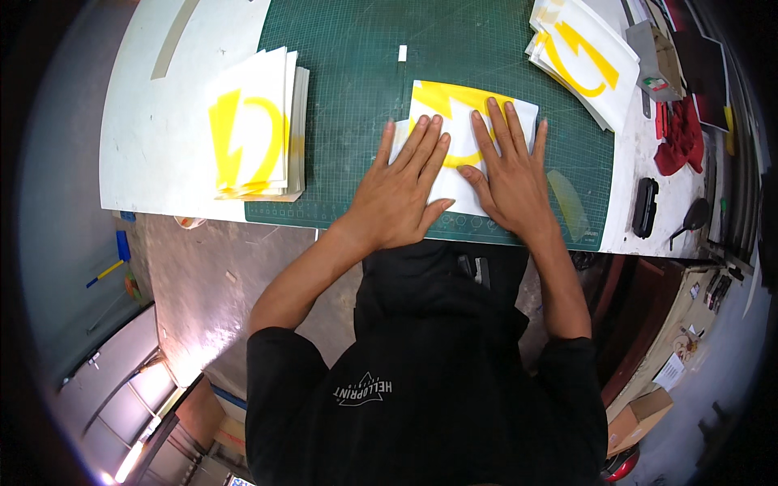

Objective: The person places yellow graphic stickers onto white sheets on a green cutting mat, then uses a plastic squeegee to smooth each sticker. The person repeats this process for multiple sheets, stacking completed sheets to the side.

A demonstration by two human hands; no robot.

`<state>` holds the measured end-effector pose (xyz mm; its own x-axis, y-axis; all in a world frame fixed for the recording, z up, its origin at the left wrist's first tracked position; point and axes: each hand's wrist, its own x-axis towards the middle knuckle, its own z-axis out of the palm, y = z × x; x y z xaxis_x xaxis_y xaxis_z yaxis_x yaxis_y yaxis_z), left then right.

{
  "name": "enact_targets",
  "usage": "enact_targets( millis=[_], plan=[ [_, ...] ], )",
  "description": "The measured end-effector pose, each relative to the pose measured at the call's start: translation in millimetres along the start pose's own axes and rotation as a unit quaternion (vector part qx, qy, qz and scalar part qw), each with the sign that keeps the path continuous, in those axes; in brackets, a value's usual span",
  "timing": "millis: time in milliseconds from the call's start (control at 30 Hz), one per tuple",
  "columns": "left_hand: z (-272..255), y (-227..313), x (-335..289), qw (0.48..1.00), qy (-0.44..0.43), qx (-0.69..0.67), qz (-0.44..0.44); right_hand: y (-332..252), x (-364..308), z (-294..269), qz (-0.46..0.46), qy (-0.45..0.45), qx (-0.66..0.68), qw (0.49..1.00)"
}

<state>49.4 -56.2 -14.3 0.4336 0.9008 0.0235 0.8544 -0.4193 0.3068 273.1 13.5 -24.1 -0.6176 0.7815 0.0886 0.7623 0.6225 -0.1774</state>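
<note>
A white sheet with a yellow curved shape [458, 105] lies on the green cutting mat [356, 97]. Both hands press flat on it, fingers spread. My left hand [403, 188] covers the sheet's left and lower part. My right hand [509, 172] lies on its right part, fingertips near the far edge. Neither hand grips anything; the palms hide much of the sheet's printed shape.
A stack of similar yellow-printed sheets [258, 125] sits left of the mat on the white table [150, 154]. Another stack [585, 58] lies at the far right. A small white piece [402, 53], a black case [645, 206], red cloth [679, 138] and a box [658, 61] are nearby.
</note>
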Motion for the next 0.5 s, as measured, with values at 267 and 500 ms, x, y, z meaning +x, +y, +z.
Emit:
enact_targets(
  millis=[267,500],
  plan=[
    [8,0,-1,1.000,0.017,0.011,-0.013,-4,13,6,-0.039,0.002,-0.001,0.999],
    [1,-7,7,0.999,0.017,0.038,-0.019,1,19,3,-0.038,0.015,0.007,0.999]
  ],
)
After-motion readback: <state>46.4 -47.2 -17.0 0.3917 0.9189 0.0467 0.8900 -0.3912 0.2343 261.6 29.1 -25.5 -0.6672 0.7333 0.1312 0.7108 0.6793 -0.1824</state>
